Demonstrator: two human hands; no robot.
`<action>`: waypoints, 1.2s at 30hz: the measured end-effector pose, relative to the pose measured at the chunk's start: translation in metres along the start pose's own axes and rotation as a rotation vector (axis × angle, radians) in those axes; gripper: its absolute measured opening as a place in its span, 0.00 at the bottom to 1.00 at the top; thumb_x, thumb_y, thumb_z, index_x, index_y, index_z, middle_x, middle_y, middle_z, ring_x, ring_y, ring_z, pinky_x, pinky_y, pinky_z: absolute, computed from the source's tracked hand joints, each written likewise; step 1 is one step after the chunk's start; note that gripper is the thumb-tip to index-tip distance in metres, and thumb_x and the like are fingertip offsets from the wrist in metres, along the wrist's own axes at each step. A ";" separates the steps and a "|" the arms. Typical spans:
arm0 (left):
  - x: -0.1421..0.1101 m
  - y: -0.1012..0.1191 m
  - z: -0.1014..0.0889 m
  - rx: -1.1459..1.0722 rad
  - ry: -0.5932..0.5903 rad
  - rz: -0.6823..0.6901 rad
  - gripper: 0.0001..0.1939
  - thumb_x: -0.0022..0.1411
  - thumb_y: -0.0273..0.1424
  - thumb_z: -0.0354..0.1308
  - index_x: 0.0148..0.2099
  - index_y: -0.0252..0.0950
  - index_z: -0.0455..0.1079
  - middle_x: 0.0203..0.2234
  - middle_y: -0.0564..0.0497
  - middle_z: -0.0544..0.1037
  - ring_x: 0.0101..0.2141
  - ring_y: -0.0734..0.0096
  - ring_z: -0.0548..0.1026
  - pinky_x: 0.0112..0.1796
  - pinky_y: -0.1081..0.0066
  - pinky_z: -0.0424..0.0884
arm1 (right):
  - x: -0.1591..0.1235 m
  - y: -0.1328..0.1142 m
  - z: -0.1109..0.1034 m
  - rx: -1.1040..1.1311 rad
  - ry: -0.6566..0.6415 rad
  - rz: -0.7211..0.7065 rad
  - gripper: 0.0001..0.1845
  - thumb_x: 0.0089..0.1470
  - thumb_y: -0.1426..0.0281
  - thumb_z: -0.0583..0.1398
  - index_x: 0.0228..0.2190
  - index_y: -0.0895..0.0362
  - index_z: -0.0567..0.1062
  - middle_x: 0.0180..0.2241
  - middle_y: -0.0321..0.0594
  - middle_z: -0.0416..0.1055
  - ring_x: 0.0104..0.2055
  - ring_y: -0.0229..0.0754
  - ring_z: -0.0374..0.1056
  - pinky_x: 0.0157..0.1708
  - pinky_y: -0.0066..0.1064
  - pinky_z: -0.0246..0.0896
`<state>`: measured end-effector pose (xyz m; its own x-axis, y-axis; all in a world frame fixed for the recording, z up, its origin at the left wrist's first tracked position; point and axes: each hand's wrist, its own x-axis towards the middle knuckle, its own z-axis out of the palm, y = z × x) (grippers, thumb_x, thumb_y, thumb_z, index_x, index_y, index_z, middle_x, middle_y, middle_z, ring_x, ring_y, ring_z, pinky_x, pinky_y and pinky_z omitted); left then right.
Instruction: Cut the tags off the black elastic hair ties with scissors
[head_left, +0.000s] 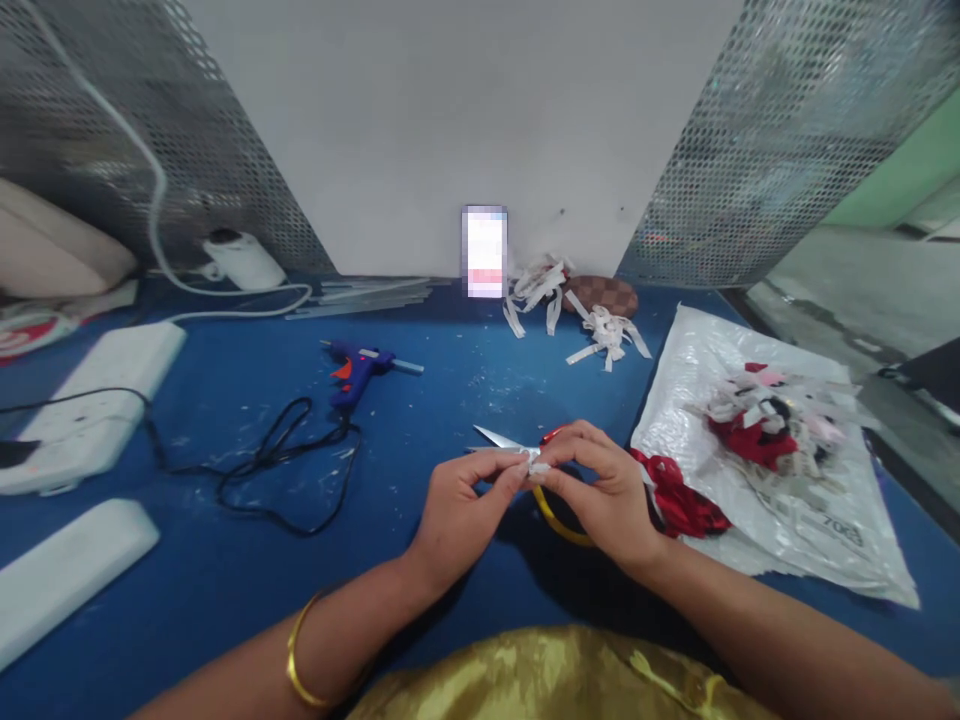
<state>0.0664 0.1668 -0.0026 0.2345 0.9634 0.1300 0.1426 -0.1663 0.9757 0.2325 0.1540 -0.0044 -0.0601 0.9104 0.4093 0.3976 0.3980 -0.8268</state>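
Note:
My left hand (465, 500) and my right hand (604, 485) meet over the front of the blue table. Between their fingertips is a small white ribbon piece (534, 462), pinched from both sides and mostly covered by the fingers. Behind and beneath the hands lie scissors (502, 440), blades pointing left and slightly apart, with a yellow-rimmed handle loop under my right hand. Just right of that hand, shiny red ribbon (679, 500) lies partly on a white plastic bag (832, 525).
A blue glue gun (361, 372) with a coiled black cord lies left of centre. Further left is a white power strip (97, 400). Clear glue sticks (367, 293), a lit phone (485, 250), white ribbon strips (609, 335) and a checkered pouch (604, 294) line the back.

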 end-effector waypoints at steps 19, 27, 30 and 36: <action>-0.010 0.003 0.001 0.094 0.016 0.291 0.10 0.57 0.33 0.59 0.30 0.34 0.79 0.25 0.50 0.81 0.28 0.69 0.76 0.32 0.74 0.70 | -0.010 -0.004 -0.003 -0.423 0.190 -0.342 0.04 0.52 0.69 0.64 0.32 0.52 0.80 0.31 0.37 0.76 0.35 0.40 0.70 0.43 0.36 0.56; -0.010 0.021 -0.014 0.228 -0.028 0.388 0.14 0.59 0.35 0.56 0.29 0.33 0.77 0.22 0.50 0.79 0.26 0.71 0.75 0.29 0.75 0.69 | -0.003 -0.030 -0.003 -0.036 0.058 -0.012 0.10 0.44 0.63 0.66 0.26 0.58 0.81 0.20 0.35 0.72 0.23 0.37 0.62 0.24 0.28 0.55; -0.012 0.022 -0.018 0.298 0.084 0.406 0.15 0.60 0.37 0.54 0.31 0.32 0.77 0.22 0.50 0.79 0.25 0.71 0.73 0.29 0.74 0.67 | 0.006 -0.036 0.004 -0.004 0.062 0.016 0.13 0.43 0.61 0.66 0.26 0.59 0.81 0.18 0.35 0.71 0.21 0.35 0.60 0.22 0.27 0.52; -0.012 0.002 -0.019 0.445 0.214 0.445 0.14 0.61 0.34 0.52 0.29 0.35 0.74 0.22 0.51 0.77 0.25 0.71 0.71 0.29 0.73 0.63 | 0.011 -0.016 0.026 0.052 0.071 0.046 0.13 0.45 0.61 0.64 0.25 0.58 0.81 0.19 0.36 0.73 0.23 0.38 0.64 0.25 0.28 0.56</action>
<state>0.0459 0.1592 0.0010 0.1735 0.7953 0.5808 0.4707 -0.5850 0.6604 0.2022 0.1609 0.0032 0.0228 0.9184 0.3950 0.3504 0.3627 -0.8635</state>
